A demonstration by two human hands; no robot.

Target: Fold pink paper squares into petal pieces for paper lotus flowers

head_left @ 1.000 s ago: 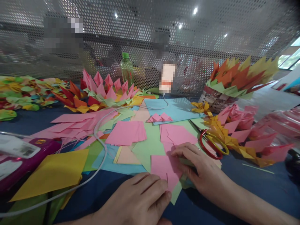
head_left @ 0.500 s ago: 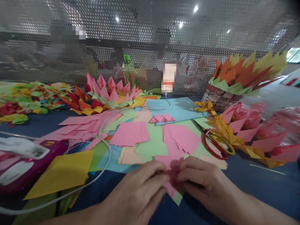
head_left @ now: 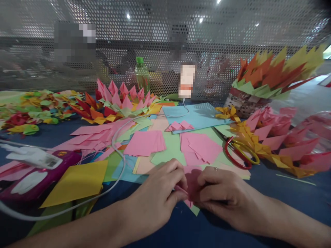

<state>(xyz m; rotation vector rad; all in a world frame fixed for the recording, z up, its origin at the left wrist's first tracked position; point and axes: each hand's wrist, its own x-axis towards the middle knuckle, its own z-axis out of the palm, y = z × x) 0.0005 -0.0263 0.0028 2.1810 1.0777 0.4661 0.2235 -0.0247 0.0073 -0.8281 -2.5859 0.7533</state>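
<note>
Perforated metal screen (head_left: 232, 31) closed off the back of the bench (head_left: 284, 196), and whatever stood behind its holes was only a grey blur. Near the front edge of the dark blue bench, my left hand (head_left: 155, 201) and right hand (head_left: 224, 199) met over a small pink paper piece (head_left: 191, 181). Both had it in a pinching grip, thumbs and fingertips closed on it from either side, so most of it was hidden. Only a creased patch between the hands and a small tip below them showed, and I could not tell its folded shape. It sat over the near corner of a pale green sheet (head_left: 168, 151). Scissors (head_left: 240, 153) lay to the right, apart from my hands. A white cable (head_left: 117, 172) ran out past the left edge. A magenta thing (head_left: 49, 170) beside it was cut off too, and I could not make out what it was.
</note>
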